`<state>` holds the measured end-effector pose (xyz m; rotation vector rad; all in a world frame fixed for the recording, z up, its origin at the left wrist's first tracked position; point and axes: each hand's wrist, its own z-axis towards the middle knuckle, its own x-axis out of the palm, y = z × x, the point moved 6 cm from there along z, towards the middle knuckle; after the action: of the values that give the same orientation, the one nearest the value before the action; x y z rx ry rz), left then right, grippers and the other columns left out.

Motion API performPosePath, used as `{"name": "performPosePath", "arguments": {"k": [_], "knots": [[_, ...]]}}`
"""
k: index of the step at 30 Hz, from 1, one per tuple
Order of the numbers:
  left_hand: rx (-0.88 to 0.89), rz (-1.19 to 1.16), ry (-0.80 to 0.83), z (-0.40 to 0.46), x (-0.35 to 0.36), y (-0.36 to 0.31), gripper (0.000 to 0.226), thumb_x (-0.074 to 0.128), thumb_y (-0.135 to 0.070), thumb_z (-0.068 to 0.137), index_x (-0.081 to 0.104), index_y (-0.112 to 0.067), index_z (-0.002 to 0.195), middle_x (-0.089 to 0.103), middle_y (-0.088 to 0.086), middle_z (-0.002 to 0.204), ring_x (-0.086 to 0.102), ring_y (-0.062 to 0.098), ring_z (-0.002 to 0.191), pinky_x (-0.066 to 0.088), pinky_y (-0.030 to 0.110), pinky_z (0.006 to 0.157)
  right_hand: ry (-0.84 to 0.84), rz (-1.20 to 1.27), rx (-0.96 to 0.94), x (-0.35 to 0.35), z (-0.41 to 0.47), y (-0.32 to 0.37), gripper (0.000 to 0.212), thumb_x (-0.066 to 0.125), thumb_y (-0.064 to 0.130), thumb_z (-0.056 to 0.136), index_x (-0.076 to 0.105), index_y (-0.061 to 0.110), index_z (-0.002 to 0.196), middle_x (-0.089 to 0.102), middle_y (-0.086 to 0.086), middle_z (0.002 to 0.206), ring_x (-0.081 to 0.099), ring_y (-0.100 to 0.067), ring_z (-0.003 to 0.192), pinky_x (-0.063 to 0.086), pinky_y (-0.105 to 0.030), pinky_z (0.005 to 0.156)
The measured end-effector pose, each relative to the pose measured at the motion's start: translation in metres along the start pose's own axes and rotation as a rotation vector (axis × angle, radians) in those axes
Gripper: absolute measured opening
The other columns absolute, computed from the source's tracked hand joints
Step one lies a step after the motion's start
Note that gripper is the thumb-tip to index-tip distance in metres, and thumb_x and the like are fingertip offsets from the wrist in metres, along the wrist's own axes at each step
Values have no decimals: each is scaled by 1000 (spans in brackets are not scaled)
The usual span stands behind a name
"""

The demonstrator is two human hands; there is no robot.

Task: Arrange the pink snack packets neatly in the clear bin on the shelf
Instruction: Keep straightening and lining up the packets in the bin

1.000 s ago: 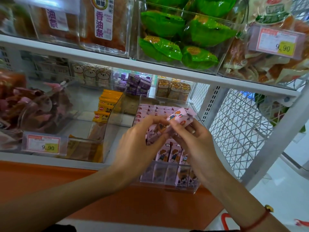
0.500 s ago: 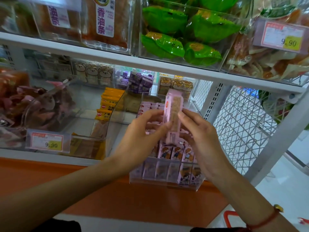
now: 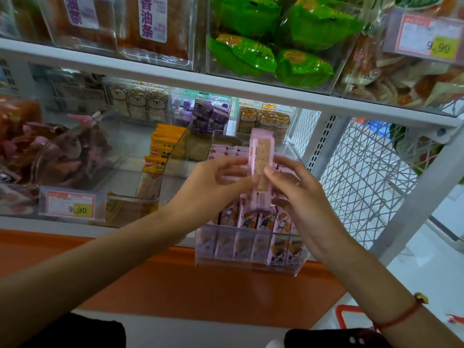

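A pink snack packet (image 3: 259, 156) stands upright between my hands, its printed back facing me, just above the clear bin (image 3: 288, 268). My left hand (image 3: 213, 187) pinches its left edge with thumb and fingers. My right hand (image 3: 298, 197) pinches its right side with the thumb in front. Inside the bin, rows of pink packets (image 3: 266, 222) with cartoon figures stand upright along the front, and more pink packets (image 3: 226, 151) lie further back. The bin juts out past the shelf's front edge.
Left of the bin sit orange-yellow packets (image 3: 160, 151) and a clear bin of reddish snacks (image 3: 50, 151) with a 9.90 price tag (image 3: 71, 205). Purple boxes (image 3: 211, 116) and bear-print packs stand behind. The upper shelf (image 3: 175, 76) holds green bags. White wire mesh (image 3: 364, 177) closes the right side.
The packet went from tilted low between my fingers to upright and higher, back side facing me. In the last half second the hands and packet have barely moved.
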<state>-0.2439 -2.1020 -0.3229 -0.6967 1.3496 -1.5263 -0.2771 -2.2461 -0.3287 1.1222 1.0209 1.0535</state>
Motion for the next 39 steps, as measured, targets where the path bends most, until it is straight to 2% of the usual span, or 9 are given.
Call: {"name": "performPosePath", "arguments": {"k": [4,9,16,23,26,31,33,35,39], "knots": [[325,243,-57,-2,-9,-17,35,71,-14,83,59,-27,114,64,-16,112,60,-3,107,49,15,91,39,-83,-226,4,-5,16,43,74,15,73,61,30,111,68,6,112,61,-8,109,48,-38,99],[430,295,-95,-4,-14,-19,37,73,-6,80,59,-32,102,65,-14,112,59,1,110,49,26,98,92,-114,-399,6,-10,25,38,73,17,62,67,27,99,68,10,111,59,-6,113,45,-28,101],[408,235,-3,-5,-6,-16,32,68,-23,81,53,-32,108,62,-17,112,59,-2,109,50,17,91,28,-223,-399,4,-10,23,43,74,30,66,63,29,107,68,6,109,61,-11,108,48,-41,98],[261,-85,21,3,-6,-9,28,56,-15,91,54,-25,117,70,-15,107,65,0,102,49,10,81,109,-197,-143,7,-4,3,59,45,62,78,44,40,133,60,18,118,59,2,104,48,-22,85],[256,-99,64,1,-4,-9,30,53,-8,93,54,-22,119,70,-14,110,63,0,108,48,11,85,191,-137,-93,13,-5,-3,43,47,53,81,54,38,120,65,10,116,63,-6,105,51,-30,92],[237,16,-43,3,-13,-9,38,67,-29,82,54,-35,117,66,-17,111,61,-5,104,51,10,80,-47,-183,-239,-8,-3,9,34,73,40,69,59,31,98,67,11,98,64,4,87,55,-15,67],[208,-2,-31,3,-13,-8,42,71,-41,72,55,-37,111,69,-17,103,65,-3,97,51,10,76,-96,-257,-282,-14,-4,11,33,79,27,68,58,27,92,64,12,97,61,3,88,56,-22,67],[190,-23,-35,3,-13,-7,41,70,-44,70,58,-35,109,71,-15,101,68,1,92,54,13,73,-101,-308,-318,-16,-4,11,33,80,25,67,57,25,90,63,13,93,59,1,89,54,-26,76],[210,-39,-132,2,-19,-6,30,70,-32,77,58,-33,104,72,-13,97,69,2,87,53,12,69,22,-337,-308,-9,-6,9,52,74,43,64,56,29,110,59,16,106,56,8,96,47,-7,76]]}}
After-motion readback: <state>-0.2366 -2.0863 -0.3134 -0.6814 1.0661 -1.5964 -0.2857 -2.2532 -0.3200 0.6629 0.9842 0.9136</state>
